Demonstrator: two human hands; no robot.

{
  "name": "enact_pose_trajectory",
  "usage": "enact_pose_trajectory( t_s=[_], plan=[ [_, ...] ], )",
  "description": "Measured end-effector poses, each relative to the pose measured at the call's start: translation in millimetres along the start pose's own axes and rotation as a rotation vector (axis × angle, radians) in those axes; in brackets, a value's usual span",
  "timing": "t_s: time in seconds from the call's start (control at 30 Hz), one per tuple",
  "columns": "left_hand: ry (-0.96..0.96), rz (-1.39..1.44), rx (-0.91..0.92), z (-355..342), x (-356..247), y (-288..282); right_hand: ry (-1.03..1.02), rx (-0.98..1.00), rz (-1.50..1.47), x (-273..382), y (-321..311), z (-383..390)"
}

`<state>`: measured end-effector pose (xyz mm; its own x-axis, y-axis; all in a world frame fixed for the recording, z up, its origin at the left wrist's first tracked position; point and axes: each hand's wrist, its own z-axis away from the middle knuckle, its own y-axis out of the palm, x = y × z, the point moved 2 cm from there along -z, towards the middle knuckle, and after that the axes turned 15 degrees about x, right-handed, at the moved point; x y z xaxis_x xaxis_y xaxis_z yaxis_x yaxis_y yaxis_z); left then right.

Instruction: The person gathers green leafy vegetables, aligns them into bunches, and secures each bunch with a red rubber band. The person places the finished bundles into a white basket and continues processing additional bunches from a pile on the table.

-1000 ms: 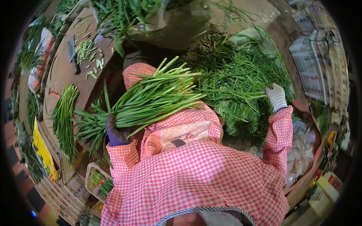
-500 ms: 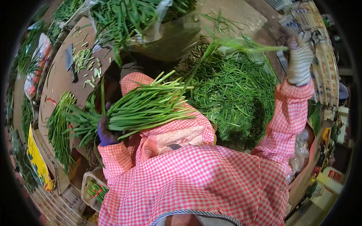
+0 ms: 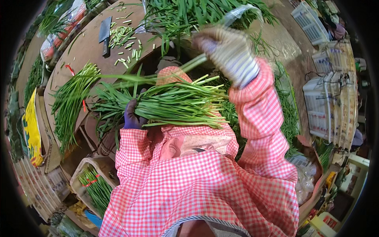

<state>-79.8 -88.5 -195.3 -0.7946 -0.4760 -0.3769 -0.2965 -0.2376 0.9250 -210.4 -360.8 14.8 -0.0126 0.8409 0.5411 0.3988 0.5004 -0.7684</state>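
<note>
My left hand (image 3: 132, 115), in a dark purple glove, is closed round a thick bunch of garlic chives (image 3: 181, 103) lying across my lap. Its pale cut ends point right and its leaf tips left. Above it, my right hand (image 3: 231, 53), in a striped knit glove, is smeared by motion. From its fingers a few chive stalks (image 3: 194, 62) trail left over the bunch, blurred as well. A second bundle of chives (image 3: 75, 100) rests on the round table edge left of my left hand, with red ties by it.
A cleaver (image 3: 105, 34) lies on the round table (image 3: 85, 47) beside scattered cut stem ends (image 3: 121, 36). A large heap of greens (image 3: 197, 12) in clear plastic is ahead. Tied chives (image 3: 96, 187) stand in a bin at lower left. White plastic crates (image 3: 316, 104) are at right.
My right hand has swung left from the far right, bringing the stalks over the bunch. My left hand keeps its hold. The whole view has shifted, so the table and crates sit further right.
</note>
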Motion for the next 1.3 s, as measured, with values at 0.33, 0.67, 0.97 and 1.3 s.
enact_pose_trajectory(
  t_s=[0.33, 0.67, 0.97, 1.3],
  plan=[
    [0.015, 0.054, -0.128, -12, 4, 25, 0.743, 0.647, 0.261, -63, 9, 102],
    [0.234, -0.287, 0.09, -8, 9, -20, 0.397, 0.878, -0.111, 26, 137, -11],
    [0.033, -0.095, 0.052, -21, 8, -13, 0.122, 0.649, -0.172, 50, 189, 23],
    [0.162, -0.096, -0.297, -21, 6, 53, 0.745, 0.219, -0.384, -94, 20, 128]
  ],
)
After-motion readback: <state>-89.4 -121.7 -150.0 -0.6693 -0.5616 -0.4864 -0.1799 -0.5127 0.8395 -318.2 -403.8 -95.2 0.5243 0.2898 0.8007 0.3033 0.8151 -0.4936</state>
